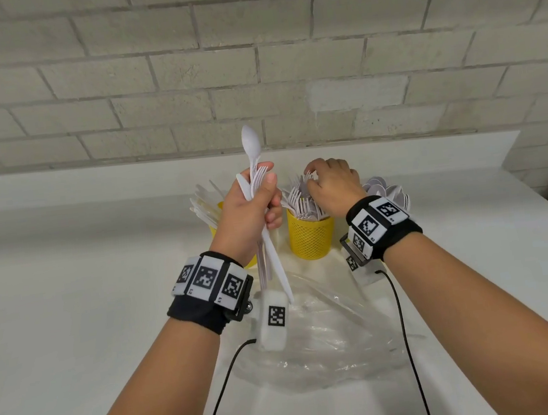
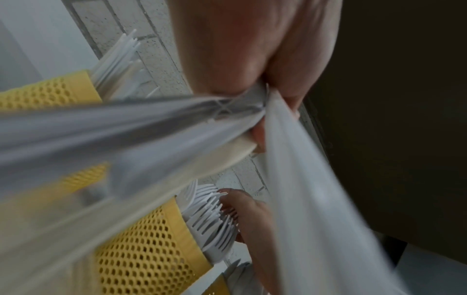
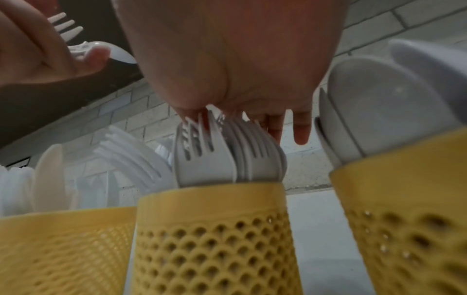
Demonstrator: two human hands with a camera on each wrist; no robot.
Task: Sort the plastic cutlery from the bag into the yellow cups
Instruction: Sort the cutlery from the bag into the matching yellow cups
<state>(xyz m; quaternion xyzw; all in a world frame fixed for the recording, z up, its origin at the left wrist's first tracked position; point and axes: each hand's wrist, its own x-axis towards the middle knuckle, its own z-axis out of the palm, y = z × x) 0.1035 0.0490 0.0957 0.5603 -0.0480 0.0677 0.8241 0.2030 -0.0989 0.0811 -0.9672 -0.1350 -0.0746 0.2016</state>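
1. My left hand (image 1: 249,217) sits just left of centre in the head view, fingers curled tight round a bundle (image 1: 260,209) of white cutlery held above the table (image 1: 70,301).
2. In that bundle I make out a spoon (image 1: 250,141) sticking highest, a fork head (image 1: 257,178) by the thumb and a knife (image 1: 277,262) hanging down past the wrist toward the bag (image 1: 333,338).
3. My right hand (image 1: 332,186) is right of centre, fingers bent down onto the tops of the forks (image 1: 299,197) in the middle cup (image 1: 310,237). The right wrist view shows fingertips (image 3: 300,131) among the tines, but I cannot tell whether they pinch one fork or only touch them.
4. Three yellow mesh cups stand in a row near the table's far edge, close to the brick wall (image 1: 247,55). The left cup (image 3: 63,249) holds knives (image 1: 203,202), and the right cup (image 3: 409,229) holds spoons (image 1: 387,190).
5. In the right wrist view the cups stand near one another, with a narrow strip of table showing between the middle and right ones.
6. The clear bag lies crumpled at lower centre of the head view, in front of the cups and between my forearms.
7. Open white table spreads across the left third of the head view and along the right side up to the table's right edge.
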